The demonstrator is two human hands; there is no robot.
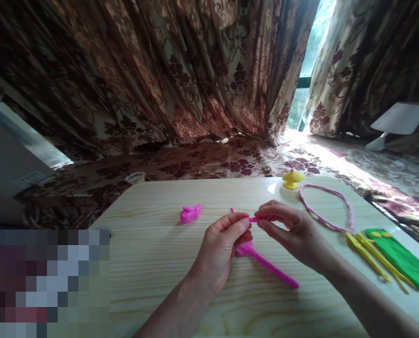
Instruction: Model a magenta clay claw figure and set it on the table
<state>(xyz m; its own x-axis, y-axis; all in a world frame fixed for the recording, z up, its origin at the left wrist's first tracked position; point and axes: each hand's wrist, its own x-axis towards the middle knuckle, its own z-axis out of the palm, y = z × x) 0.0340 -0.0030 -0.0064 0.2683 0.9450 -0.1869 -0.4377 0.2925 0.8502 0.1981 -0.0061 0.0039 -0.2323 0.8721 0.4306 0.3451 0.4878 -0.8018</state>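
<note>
My left hand [220, 249] and my right hand [293, 232] meet above the middle of a pale wooden table [153, 263]. Both pinch a thin strip of pink modelling clay [254, 219] between thumb and fingertips. A pink plastic modelling tool [270, 267] lies on the table just under my hands, its handle pointing to the lower right. A small lump of pink clay [191, 213] sits to the left of my left hand, apart from it.
A long pale pink clay rope loop [327, 206] lies at the right. Behind it stands a small yellow clay shape [293, 179]. Yellow plastic tools [374, 258] and a flat green clay piece [402, 258] lie at the right edge. Patterned curtains hang behind.
</note>
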